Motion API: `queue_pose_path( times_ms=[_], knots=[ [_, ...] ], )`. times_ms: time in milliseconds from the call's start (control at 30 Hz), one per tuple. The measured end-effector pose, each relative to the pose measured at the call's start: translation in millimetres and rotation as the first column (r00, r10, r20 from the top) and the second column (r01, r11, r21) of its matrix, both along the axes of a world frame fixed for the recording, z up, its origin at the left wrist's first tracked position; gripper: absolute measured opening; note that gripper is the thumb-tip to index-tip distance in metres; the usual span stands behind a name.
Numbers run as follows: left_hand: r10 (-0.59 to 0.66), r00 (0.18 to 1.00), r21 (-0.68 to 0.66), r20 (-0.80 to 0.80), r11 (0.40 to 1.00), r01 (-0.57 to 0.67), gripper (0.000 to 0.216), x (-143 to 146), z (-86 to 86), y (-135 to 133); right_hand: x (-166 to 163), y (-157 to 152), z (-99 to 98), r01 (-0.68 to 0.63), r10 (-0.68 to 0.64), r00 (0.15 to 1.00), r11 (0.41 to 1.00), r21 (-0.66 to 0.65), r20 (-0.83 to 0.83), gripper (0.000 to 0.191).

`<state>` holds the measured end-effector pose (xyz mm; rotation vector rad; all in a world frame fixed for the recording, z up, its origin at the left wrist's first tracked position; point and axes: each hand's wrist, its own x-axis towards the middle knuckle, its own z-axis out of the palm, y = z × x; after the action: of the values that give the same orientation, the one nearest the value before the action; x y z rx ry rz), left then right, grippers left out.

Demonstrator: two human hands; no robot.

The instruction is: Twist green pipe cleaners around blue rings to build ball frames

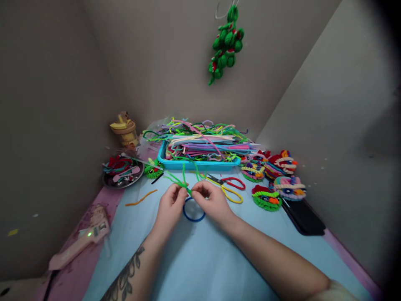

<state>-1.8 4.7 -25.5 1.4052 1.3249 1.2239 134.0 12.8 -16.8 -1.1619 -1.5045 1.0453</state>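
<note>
My left hand (174,199) pinches a bunch of green pipe cleaners (179,182), whose loose ends fan out up and to the left. Thumb and fingers of my right hand (210,199) are closed on the same bunch, close beside the left fingertips. Just below the fingers a blue ring (194,220) shows; whether it is joined to the green strands I cannot tell. Beyond my right hand lie scissors (233,184) with one red and one yellow handle. An orange pipe cleaner (141,199) rests on the table left of my left hand.
A blue tray (200,165) heaped with coloured pipe cleaners stands at the back. Several fuzzy colourful faces (267,198) and a black phone (303,218) lie right. On the left are a metal dish (123,180), a pink glue gun (79,246) and a yellow-brown cup (125,130).
</note>
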Motion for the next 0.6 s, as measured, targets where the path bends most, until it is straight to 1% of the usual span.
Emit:
queue_pose_path(
  times_ms=[100, 200, 333, 600],
  knots=[
    [-0.004, 0.999, -0.069, 0.050, 0.998, 0.008, 0.026, -2.2, -0.9, 2.6, -0.2, 0.5, -2.1, -0.027, 0.027, 0.998, 1.000, -0.001, 0.050, 0.005],
    [0.002, 0.999, -0.107, 0.041, 0.994, 0.002, 0.030, -5.8, -1.1, 3.3, 1.4, 3.2, -4.1, -0.053, 0.053, 0.998, 0.998, -0.020, 0.029, 0.007],
    [-0.020, 1.000, -0.135, 0.004, 0.991, 0.020, 0.031, -8.5, 0.3, 3.7, 5.4, 8.1, -6.0, -0.063, 0.063, 0.998, 0.998, -0.025, 0.000, 0.009],
    [-0.016, 0.996, -0.144, -0.088, 0.990, 0.003, 0.028, -8.5, 1.2, 4.4, 8.0, 11.3, -5.8, -0.058, 0.059, 0.998, 0.998, -0.029, 0.037, 0.011]
  ],
)
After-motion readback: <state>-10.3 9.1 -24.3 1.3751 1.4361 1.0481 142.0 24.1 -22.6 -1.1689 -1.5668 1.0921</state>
